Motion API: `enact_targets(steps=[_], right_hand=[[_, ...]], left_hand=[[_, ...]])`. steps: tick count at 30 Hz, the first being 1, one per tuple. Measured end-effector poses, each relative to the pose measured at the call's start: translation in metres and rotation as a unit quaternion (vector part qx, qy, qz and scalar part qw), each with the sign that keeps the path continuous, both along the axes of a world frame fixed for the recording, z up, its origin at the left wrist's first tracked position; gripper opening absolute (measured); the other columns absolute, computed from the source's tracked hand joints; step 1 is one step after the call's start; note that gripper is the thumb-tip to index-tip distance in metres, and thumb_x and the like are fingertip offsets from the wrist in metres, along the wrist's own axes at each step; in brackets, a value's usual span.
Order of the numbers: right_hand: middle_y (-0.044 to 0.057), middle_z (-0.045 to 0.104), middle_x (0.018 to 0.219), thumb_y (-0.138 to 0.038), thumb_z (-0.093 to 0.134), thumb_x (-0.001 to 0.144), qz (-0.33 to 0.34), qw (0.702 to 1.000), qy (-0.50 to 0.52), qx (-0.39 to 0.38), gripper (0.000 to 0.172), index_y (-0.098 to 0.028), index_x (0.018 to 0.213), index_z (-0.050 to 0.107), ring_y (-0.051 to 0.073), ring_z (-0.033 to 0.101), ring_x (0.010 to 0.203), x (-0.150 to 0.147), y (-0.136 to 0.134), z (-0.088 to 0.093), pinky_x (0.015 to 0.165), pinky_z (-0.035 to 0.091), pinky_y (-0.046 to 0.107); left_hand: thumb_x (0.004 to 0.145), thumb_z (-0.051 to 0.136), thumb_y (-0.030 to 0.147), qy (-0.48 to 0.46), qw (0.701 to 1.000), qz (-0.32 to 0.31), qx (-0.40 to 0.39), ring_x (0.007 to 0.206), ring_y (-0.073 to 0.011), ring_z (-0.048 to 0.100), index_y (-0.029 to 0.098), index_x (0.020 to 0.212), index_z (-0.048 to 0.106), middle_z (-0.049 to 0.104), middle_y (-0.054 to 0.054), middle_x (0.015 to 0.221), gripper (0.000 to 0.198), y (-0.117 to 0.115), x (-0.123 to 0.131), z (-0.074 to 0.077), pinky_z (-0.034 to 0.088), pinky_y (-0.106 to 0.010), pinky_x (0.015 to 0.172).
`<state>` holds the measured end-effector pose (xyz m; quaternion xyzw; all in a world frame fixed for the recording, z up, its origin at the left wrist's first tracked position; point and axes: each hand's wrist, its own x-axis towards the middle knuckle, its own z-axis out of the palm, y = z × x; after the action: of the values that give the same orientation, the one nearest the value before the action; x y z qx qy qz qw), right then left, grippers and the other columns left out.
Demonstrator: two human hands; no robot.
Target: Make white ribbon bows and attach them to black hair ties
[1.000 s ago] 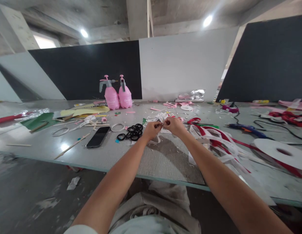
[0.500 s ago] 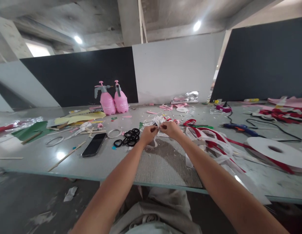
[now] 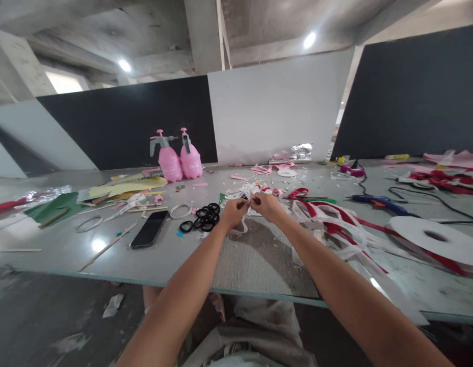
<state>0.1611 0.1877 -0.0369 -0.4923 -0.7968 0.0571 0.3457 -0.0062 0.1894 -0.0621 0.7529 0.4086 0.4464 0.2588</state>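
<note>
My left hand (image 3: 234, 213) and my right hand (image 3: 264, 205) meet fingertip to fingertip over the middle of the table. Both are closed in a pinch on a white ribbon (image 3: 244, 226), whose loose end hangs below my left fingers. White printed ribbon loops (image 3: 247, 190) stand just behind the fingertips. The exact spot of the pinch is too small to make out. Several black hair ties (image 3: 206, 216) lie left of my left hand. Tangled white and red ribbons (image 3: 338, 224) lie right of my right forearm.
A phone (image 3: 149, 229) and a thin stick (image 3: 108, 246) lie at the left. Two pink spray bottles (image 3: 169, 164) stand behind. At the right are a glue gun (image 3: 379, 204) with its cable, a large white spool (image 3: 435, 237) and red ribbon pieces (image 3: 445, 179).
The view has shifted slightly. Both hands stay together at the white ribbon, with only a slight change in the fingers.
</note>
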Motion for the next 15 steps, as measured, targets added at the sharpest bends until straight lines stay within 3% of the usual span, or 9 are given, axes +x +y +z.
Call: enact_targets(steps=[10,15], right_hand=[[0.005,0.068,0.066,-0.021,0.052,0.081,0.017,0.999,0.032,-0.012,0.02,-0.015,0.08,0.072,0.014,0.058,0.062,0.0041,0.0,-0.0012,0.059,0.035,0.021],[0.005,0.069,0.067,-0.02,0.052,0.081,0.027,0.998,0.056,-0.02,0.024,-0.015,0.091,0.073,0.014,0.059,0.06,0.0041,-0.0013,-0.0032,0.058,0.037,0.021]], left_hand=[[0.08,0.055,0.037,-0.005,1.0,0.013,-0.006,0.056,-0.0097,0.045,0.011,0.087,0.07,0.057,0.001,0.062,0.031,0.008,0.0007,-0.0007,0.035,-0.021,0.055],[0.08,0.055,0.035,0.0,1.0,0.009,0.002,0.056,-0.0092,0.045,0.011,0.087,0.07,0.056,0.002,0.062,0.029,0.0086,0.0,0.0003,0.034,-0.021,0.056]])
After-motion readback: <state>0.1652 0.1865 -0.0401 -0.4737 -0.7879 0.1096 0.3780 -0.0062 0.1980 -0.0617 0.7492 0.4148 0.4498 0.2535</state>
